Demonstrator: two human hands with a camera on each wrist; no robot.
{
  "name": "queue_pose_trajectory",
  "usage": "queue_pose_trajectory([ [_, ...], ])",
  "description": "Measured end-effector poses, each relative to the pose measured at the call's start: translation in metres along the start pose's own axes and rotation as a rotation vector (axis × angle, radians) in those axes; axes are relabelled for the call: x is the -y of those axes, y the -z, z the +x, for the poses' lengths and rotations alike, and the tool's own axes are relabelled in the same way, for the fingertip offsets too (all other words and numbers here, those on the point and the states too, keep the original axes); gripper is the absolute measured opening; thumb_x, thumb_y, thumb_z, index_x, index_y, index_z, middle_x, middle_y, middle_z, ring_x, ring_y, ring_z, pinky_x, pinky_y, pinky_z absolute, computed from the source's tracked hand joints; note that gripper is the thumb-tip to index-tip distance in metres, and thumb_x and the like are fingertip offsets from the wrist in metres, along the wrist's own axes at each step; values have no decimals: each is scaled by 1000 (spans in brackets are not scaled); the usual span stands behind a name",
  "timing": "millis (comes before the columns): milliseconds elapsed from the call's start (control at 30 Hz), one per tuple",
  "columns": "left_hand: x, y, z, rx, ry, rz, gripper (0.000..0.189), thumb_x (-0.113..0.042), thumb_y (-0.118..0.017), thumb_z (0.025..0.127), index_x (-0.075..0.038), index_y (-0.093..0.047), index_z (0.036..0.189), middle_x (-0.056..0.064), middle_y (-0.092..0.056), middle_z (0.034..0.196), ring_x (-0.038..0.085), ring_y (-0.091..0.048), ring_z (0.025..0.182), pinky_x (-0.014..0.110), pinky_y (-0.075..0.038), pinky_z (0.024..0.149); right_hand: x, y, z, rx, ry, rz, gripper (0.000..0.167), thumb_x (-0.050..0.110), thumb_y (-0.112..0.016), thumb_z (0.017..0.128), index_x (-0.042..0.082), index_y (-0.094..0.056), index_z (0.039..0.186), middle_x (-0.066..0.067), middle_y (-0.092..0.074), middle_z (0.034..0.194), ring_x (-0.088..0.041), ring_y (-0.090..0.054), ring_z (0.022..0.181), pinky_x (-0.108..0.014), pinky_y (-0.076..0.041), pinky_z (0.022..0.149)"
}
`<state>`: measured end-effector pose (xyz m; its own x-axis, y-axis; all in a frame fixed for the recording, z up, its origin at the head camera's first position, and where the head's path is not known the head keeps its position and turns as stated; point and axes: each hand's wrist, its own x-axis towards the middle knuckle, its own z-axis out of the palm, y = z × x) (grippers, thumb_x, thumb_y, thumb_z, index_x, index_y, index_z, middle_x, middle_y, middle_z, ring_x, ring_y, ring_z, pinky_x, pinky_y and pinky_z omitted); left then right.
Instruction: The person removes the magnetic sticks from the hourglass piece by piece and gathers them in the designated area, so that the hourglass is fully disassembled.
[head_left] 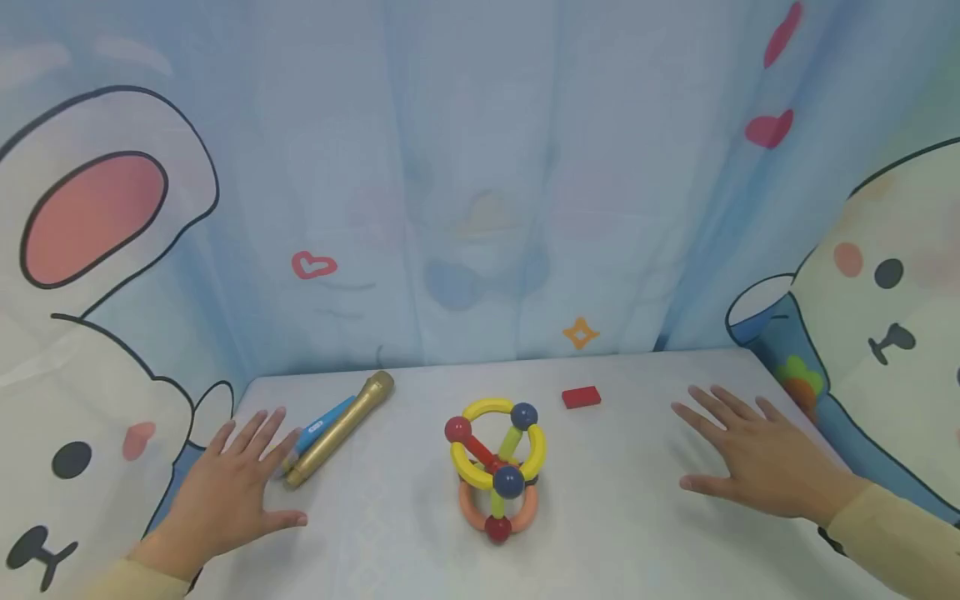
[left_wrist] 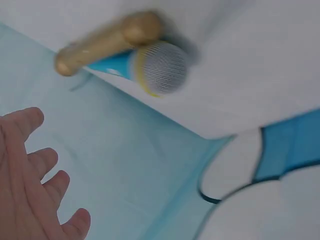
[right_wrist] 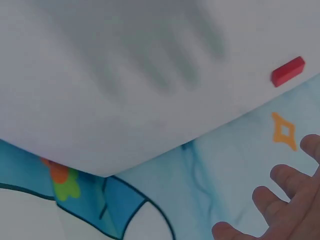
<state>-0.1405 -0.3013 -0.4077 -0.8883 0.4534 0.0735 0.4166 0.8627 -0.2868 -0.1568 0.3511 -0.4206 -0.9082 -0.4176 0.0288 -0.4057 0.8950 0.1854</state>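
My left hand (head_left: 232,492) is spread flat with straight fingers at the left side of the white table. Just past its fingertips lie a blue toy microphone (head_left: 325,423) and a gold stick with a thicker end (head_left: 341,429), side by side. In the left wrist view the microphone (left_wrist: 162,67) shows a grey mesh head with a yellow ring. Over the right side of the table is my right hand (head_left: 765,458), fingers spread, holding nothing. Between the hands stands a model of magnetic rods and balls (head_left: 509,481), with yellow, orange and green rods and red and blue balls.
A small red block (head_left: 581,397) lies near the table's back edge, right of the model. Behind the white-covered table (head_left: 615,533) hangs a light blue curtain (head_left: 480,125) printed with cartoon animals, which also runs along both sides.
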Motion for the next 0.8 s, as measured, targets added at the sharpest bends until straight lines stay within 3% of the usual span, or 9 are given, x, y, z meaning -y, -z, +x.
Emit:
queue_pose_trajectory([
  [400, -69, 29, 46, -184, -130, -143, 109, -93, -38, 75, -18, -42, 153, 11, -26, 162, 33, -27, 145, 57, -25, 114, 39, 26, 27, -53, 70, 17, 104, 89, -41, 78, 16, -41, 153, -18, -36, 156, -44, -34, 139, -73, -27, 103],
  [667, -102, 42, 64, -200, -154, -211, 106, -92, -37, 76, -23, -33, 157, 9, -23, 163, 31, -25, 146, 56, -29, 113, 67, 37, 43, -89, 106, 69, 104, 89, -41, 78, 19, -36, 155, -15, -35, 157, -40, -36, 139, -67, -30, 106],
  [800, -117, 44, 70, -219, -130, -300, 104, -90, -43, 76, -26, -34, 156, 9, -37, 155, 29, -36, 140, 54, -36, 110, 79, 44, 47, -105, 128, 110, 104, 88, -43, 78, 18, -37, 155, -13, -35, 156, -38, -40, 136, -64, -34, 106],
])
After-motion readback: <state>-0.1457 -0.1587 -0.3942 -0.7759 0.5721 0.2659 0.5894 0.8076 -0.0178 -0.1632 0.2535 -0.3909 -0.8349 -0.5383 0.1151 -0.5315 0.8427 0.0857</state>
